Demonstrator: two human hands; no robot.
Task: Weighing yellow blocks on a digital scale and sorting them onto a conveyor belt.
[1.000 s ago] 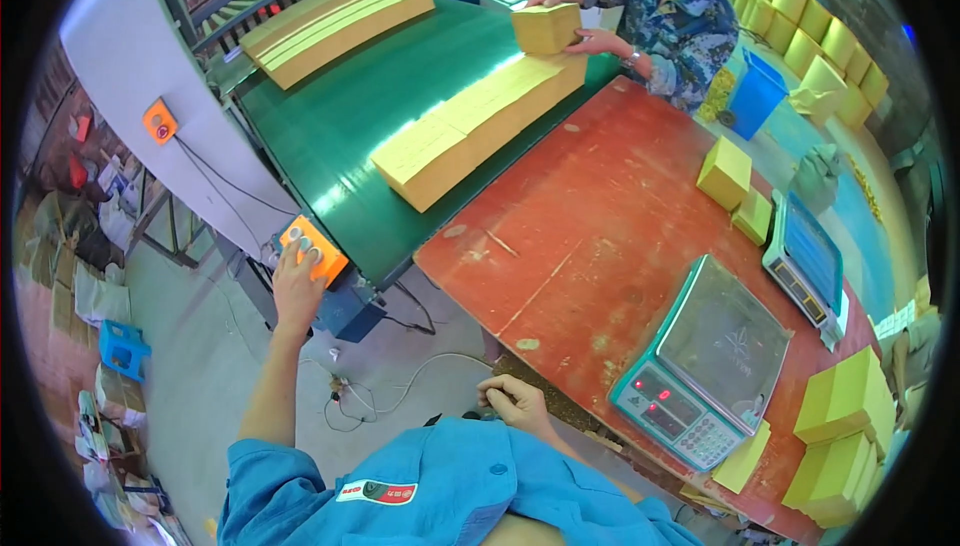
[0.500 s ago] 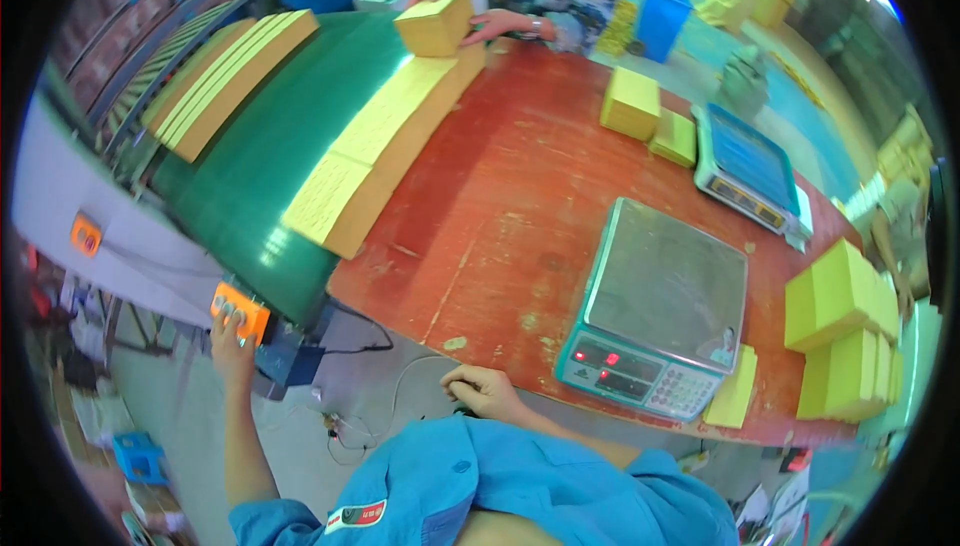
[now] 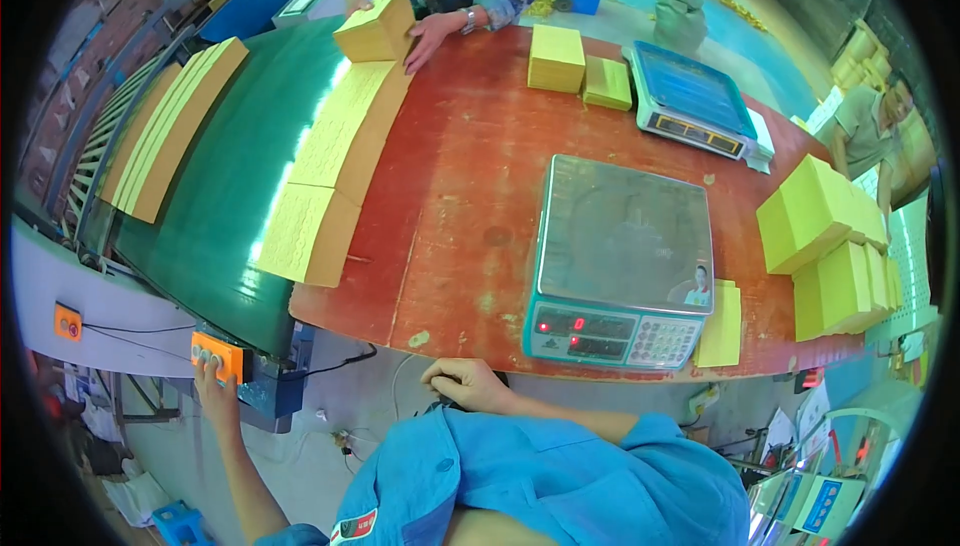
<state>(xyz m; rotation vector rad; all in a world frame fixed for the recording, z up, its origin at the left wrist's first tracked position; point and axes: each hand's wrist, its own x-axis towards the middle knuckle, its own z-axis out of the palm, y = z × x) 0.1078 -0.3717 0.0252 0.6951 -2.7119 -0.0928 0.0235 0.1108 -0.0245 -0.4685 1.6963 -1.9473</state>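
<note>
My left hand [image 3: 217, 393] reaches to an orange control box [image 3: 220, 354] at the corner of the green conveyor belt [image 3: 180, 271]. Its fingers are stretched out over the buttons. Held in front of my waist, my right hand [image 3: 467, 384] has its fingers curled in, and nothing shows in them. A row of yellow paper stacks [image 3: 335, 141] lies along the line between belt and red table [image 3: 460, 246]. At its far end a co-worker's hands [image 3: 432, 38] are at a block of yellow paper [image 3: 378, 31].
A scale with a metal plate [image 3: 625, 236] stands near the table's front edge, with yellow sheets [image 3: 718, 326] beside it. Farther back are a second scale with a blue tray [image 3: 690, 91] and small stacks [image 3: 556, 58]. Tall yellow stacks [image 3: 825, 236] stand at the right, near another person [image 3: 870, 131].
The whole view has swung, so the table and scales sit farther left and higher. My left hand stays on the control box. My right hand remains curled at my waist.
</note>
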